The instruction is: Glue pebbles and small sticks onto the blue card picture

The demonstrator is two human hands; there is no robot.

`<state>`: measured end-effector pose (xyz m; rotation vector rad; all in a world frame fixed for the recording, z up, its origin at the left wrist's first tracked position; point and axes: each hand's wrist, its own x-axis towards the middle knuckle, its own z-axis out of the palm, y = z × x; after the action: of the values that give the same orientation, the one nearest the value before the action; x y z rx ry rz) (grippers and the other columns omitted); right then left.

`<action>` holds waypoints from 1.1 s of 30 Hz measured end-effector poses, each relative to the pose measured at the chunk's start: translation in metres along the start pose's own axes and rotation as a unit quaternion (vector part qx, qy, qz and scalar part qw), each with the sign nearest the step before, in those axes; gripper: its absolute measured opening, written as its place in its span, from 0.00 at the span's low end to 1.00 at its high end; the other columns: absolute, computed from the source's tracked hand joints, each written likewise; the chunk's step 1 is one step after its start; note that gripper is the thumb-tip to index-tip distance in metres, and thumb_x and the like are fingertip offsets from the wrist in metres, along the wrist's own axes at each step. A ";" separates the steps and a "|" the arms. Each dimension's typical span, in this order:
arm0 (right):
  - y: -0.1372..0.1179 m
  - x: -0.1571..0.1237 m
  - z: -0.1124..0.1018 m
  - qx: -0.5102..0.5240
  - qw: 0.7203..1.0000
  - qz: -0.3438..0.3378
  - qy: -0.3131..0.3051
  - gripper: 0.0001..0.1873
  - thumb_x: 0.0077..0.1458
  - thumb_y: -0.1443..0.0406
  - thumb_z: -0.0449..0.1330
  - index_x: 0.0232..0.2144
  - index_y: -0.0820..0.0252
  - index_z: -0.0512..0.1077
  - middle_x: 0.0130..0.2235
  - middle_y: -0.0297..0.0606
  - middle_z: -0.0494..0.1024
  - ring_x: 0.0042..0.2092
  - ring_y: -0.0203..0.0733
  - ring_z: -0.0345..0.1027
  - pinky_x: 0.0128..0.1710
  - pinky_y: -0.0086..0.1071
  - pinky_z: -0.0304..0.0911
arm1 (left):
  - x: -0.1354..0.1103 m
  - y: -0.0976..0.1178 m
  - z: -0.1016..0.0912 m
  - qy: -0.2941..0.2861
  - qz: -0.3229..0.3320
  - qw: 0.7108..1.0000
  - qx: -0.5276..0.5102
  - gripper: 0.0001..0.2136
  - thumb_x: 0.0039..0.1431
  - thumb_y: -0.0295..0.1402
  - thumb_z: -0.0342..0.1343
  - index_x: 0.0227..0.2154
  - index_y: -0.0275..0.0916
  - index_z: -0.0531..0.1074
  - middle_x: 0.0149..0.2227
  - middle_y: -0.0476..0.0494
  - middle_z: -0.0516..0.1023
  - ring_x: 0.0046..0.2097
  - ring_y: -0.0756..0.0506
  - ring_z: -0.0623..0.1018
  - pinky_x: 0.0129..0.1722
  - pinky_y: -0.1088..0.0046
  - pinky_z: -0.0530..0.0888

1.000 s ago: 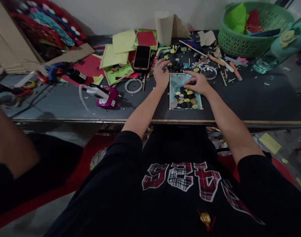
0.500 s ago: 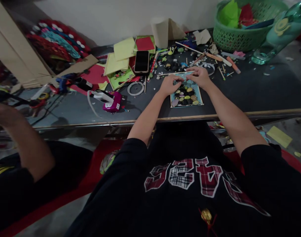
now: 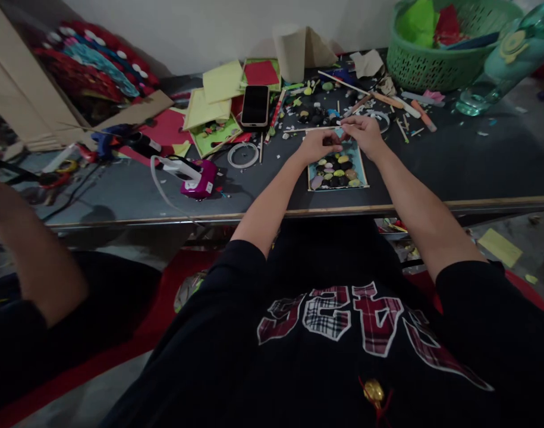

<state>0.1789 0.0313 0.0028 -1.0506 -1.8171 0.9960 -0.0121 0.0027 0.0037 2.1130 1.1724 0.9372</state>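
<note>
A small panel [image 3: 361,169] with a blue backing and thin pale sticks along its edges lies near the table's front edge. Black, yellow-green, tan and purplish pebbles [image 3: 337,173] cover its lower part. Over the panel's upper end, my left hand [image 3: 321,147] has its fingers curled and pinched. My right hand [image 3: 364,135] pinches just beside it at the upper right corner, the two sets of fingertips nearly meeting. Whatever lies between the fingers is too small and too shadowed to name.
Behind the panel lie scattered pebbles and scraps, a phone [image 3: 255,106] and yellow cards [image 3: 222,82]. A green basket [image 3: 432,68] and a tilted bottle [image 3: 494,74] stand at the right. Leftward are a purple power adapter [image 3: 199,180] with a cable and a co-worker's arm [image 3: 40,255].
My left hand has shifted slightly right, bringing its fingertips closer to my right hand's. The panel stays in place. The view has shifted a little, and the co-worker's arm sits farther left.
</note>
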 end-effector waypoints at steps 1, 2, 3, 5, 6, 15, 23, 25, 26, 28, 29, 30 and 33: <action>0.000 0.000 0.000 0.002 1.000 -0.003 -0.001 0.54 0.31 0.24 0.58 0.46 0.57 0.77 0.36 0.47 0.82 0.43 0.58 0.78 0.54 0.58 0.70 | 0.000 0.001 0.000 -0.006 -0.002 1.000 -0.006 0.07 0.51 0.35 0.67 0.32 0.37 0.79 0.32 0.45 0.81 0.34 0.45 0.77 0.41 0.67 0.73; 0.001 0.001 0.000 0.006 1.000 -0.007 -0.002 0.53 0.31 0.24 0.58 0.45 0.57 0.78 0.35 0.47 0.82 0.42 0.58 0.77 0.53 0.59 0.69 | 0.000 0.002 -0.001 -0.008 -0.005 1.000 -0.011 0.07 0.51 0.35 0.67 0.30 0.37 0.79 0.31 0.45 0.81 0.34 0.45 0.77 0.41 0.66 0.73; 0.001 0.001 0.000 0.009 1.000 -0.010 0.000 0.53 0.30 0.24 0.58 0.45 0.57 0.78 0.35 0.47 0.82 0.41 0.58 0.77 0.53 0.59 0.70 | -0.001 0.004 -0.003 -0.010 -0.008 1.000 -0.017 0.07 0.53 0.34 0.66 0.29 0.36 0.78 0.30 0.44 0.81 0.34 0.45 0.78 0.42 0.66 0.74; 0.000 0.000 0.001 0.013 1.000 -0.007 0.007 0.54 0.29 0.23 0.58 0.43 0.57 0.78 0.34 0.46 0.82 0.40 0.58 0.77 0.51 0.59 0.71 | -0.002 0.008 -0.008 -0.030 -0.010 0.999 -0.038 0.08 0.56 0.35 0.64 0.27 0.36 0.78 0.29 0.43 0.81 0.34 0.45 0.78 0.44 0.65 0.75; 0.000 0.000 0.001 0.012 1.000 -0.002 0.013 0.54 0.28 0.23 0.57 0.43 0.56 0.78 0.34 0.46 0.82 0.39 0.57 0.77 0.50 0.59 0.71 | -0.002 0.009 -0.010 -0.052 -0.009 0.997 -0.054 0.09 0.57 0.35 0.62 0.27 0.35 0.78 0.29 0.42 0.81 0.34 0.45 0.79 0.45 0.65 0.75; 0.001 -0.003 -0.002 0.025 0.999 0.001 0.041 0.48 0.37 0.26 0.57 0.45 0.56 0.76 0.31 0.45 0.80 0.36 0.53 0.77 0.44 0.54 0.73 | 0.009 0.012 -0.018 -0.193 0.049 0.980 -0.031 0.14 0.55 0.35 0.62 0.43 0.38 0.82 0.44 0.43 0.84 0.46 0.43 0.81 0.51 0.67 0.74; 0.000 -0.003 0.001 0.094 0.993 0.005 0.065 0.41 0.38 0.30 0.63 0.40 0.56 0.76 0.25 0.37 0.76 0.28 0.44 0.71 0.39 0.48 0.72 | 0.001 0.016 -0.008 -0.103 -0.004 0.993 -0.052 0.10 0.48 0.31 0.67 0.36 0.36 0.84 0.35 0.44 0.85 0.40 0.46 0.80 0.46 0.69 0.72; 0.001 -0.003 0.001 0.103 0.993 0.002 0.064 0.39 0.39 0.32 0.65 0.40 0.56 0.76 0.25 0.37 0.76 0.27 0.43 0.71 0.38 0.47 0.72 | -0.002 0.017 -0.009 -0.101 -0.002 0.992 -0.070 0.10 0.47 0.31 0.69 0.34 0.36 0.84 0.34 0.45 0.85 0.39 0.46 0.80 0.45 0.70 0.72; 0.001 -0.003 0.002 0.104 0.992 0.000 0.065 0.37 0.40 0.33 0.66 0.39 0.56 0.76 0.25 0.36 0.77 0.28 0.43 0.71 0.39 0.47 0.72 | -0.003 0.017 -0.010 -0.104 0.000 0.991 -0.080 0.09 0.47 0.30 0.69 0.33 0.36 0.84 0.34 0.44 0.85 0.38 0.47 0.80 0.45 0.70 0.72; 0.001 -0.004 0.002 0.109 0.992 -0.002 0.065 0.35 0.41 0.36 0.67 0.39 0.55 0.76 0.25 0.36 0.77 0.28 0.43 0.71 0.39 0.47 0.72 | -0.005 0.016 -0.013 -0.112 -0.002 0.989 -0.095 0.07 0.49 0.31 0.68 0.32 0.36 0.84 0.34 0.43 0.85 0.38 0.47 0.80 0.44 0.71 0.73; 0.000 -0.004 0.002 0.113 0.991 -0.003 0.065 0.34 0.41 0.36 0.67 0.39 0.56 0.77 0.24 0.35 0.76 0.27 0.43 0.71 0.38 0.47 0.72 | -0.006 0.016 -0.014 -0.115 -0.004 0.989 -0.096 0.06 0.50 0.31 0.67 0.31 0.36 0.84 0.34 0.42 0.85 0.38 0.47 0.80 0.44 0.71 0.73; 0.000 -0.004 0.002 0.118 0.991 -0.003 0.066 0.34 0.41 0.37 0.68 0.38 0.56 0.77 0.24 0.35 0.76 0.27 0.43 0.70 0.38 0.47 0.72 | -0.007 0.015 -0.015 -0.113 -0.005 0.989 -0.093 0.05 0.51 0.31 0.66 0.31 0.36 0.84 0.34 0.42 0.85 0.38 0.47 0.80 0.45 0.71 0.73; -0.002 -0.005 0.003 0.132 0.989 -0.002 0.067 0.34 0.38 0.38 0.69 0.37 0.56 0.77 0.23 0.34 0.75 0.25 0.41 0.68 0.35 0.45 0.70 | -0.008 0.015 -0.013 -0.098 -0.001 0.993 -0.063 0.06 0.52 0.31 0.66 0.33 0.36 0.84 0.34 0.43 0.85 0.39 0.47 0.80 0.48 0.69 0.73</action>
<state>0.1769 0.0250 0.0023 -0.9276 -1.5307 1.1019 -0.0184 -0.0094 0.0201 2.0508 0.9909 0.7622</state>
